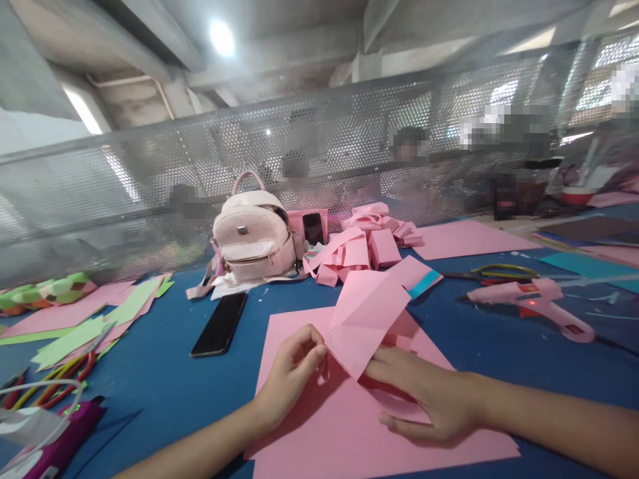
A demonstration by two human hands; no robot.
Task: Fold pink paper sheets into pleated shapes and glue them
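Note:
A folded piece of pink paper (372, 313) stands tilted over a stack of flat pink sheets (319, 426) on the blue table. My left hand (294, 372) is closed at its left corner, with thumb and forefinger pinched together. From the right, my right hand (424, 389) reaches into the fold; its fingertips are hidden behind the paper. A lower flap lies between those fingers and the thumb, which points left above the sheets.
Left are a black phone (219, 324), scissors (74, 372) and a purple power strip (74, 439). Behind stand a pale pink backpack (254, 236) and a heap of folded pink paper pieces (349, 249). A pink glue gun (534, 303), its red light lit, lies right.

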